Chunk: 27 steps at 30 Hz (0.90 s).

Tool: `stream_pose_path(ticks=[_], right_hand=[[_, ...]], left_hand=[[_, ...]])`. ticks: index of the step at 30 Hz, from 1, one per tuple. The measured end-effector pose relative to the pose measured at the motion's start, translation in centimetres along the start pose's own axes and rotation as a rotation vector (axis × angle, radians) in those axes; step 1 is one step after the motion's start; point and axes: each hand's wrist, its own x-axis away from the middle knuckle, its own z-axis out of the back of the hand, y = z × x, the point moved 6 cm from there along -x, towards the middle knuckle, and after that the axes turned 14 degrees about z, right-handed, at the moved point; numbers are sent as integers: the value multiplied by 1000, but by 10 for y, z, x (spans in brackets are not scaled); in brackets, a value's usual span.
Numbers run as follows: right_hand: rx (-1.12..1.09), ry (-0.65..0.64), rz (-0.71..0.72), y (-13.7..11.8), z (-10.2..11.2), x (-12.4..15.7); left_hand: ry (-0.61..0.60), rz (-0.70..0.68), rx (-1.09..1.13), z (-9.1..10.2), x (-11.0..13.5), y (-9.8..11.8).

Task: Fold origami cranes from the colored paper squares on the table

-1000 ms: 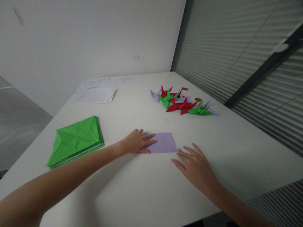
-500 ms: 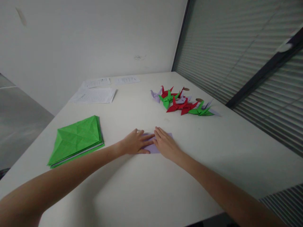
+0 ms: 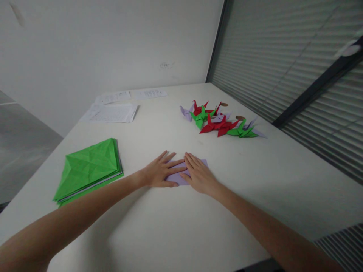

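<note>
A folded sheet of lilac origami paper (image 3: 180, 179) lies flat on the white table, partly hidden under both my hands. My left hand (image 3: 160, 170) rests on its left part with the fingers spread wide. Over the right part, my right hand (image 3: 200, 173) lies flat, its fingers stretched out side by side and the thumb a little apart. The fingertips of the two hands meet near the middle of the paper's upper edge.
To the left is a stack of creased green paper (image 3: 90, 162) with lilac layers in it. Several folded paper cranes (image 3: 218, 124) in red, green and lilac sit at the back right. Printed sheets (image 3: 112, 113) lie at the back left. A window with blinds (image 3: 283, 64) borders the right side.
My left hand's fingers have spread wider over the paper. My right thumb has moved out from the other fingers. The view has shifted slightly.
</note>
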Motion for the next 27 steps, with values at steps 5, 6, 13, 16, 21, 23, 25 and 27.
stream_pose_path(ticks=[5,6,13,16,21,23,25,27], right_hand=[[5,-10,5,0,0,1],[5,-20,2,0,-1,1],[36,-60,-20,-2,-3,0],[54,-66,-12,-3,-3,0],[74,-57,28,-4,-5,0],[80,-52,44,-5,-6,1],[82,-47,39,-4,-6,1],[73,-44,27,-3,-6,0]], left_hand=[[-39,17,40,-2,0,-2],[-46,23,46,-2,1,-3],[-32,40,68,4,22,7],[0,106,93,5,20,24],[85,185,190,6,-4,45],[82,192,219,3,-13,46],[75,206,222,-2,-18,44],[77,229,209,-6,-18,41]])
